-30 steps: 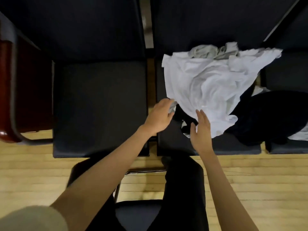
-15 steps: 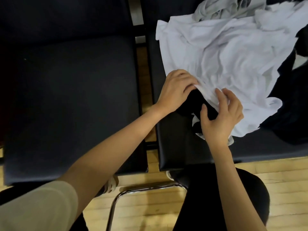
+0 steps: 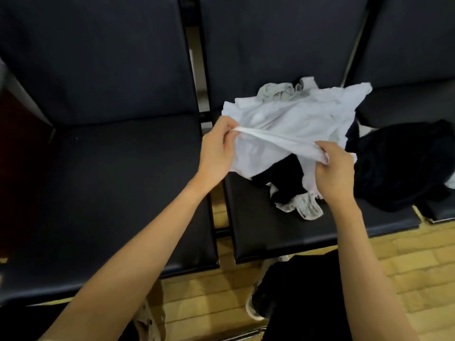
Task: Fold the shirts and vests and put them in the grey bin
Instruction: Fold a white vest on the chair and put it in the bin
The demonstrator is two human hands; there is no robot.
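Over the middle chair seat (image 3: 258, 225) | both hands' fingers (image 3: 227, 134) pinch white shirt (image 3: 290, 124) hem | light, limp, will sag; grip edges

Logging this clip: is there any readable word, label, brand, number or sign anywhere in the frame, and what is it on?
None can be read.
White shirt, held by the left hand and right hand: no print or tag shows.
Black garment: plain, no text.
Small patterned cloth on the chair seat: faint marks, too blurred to read.
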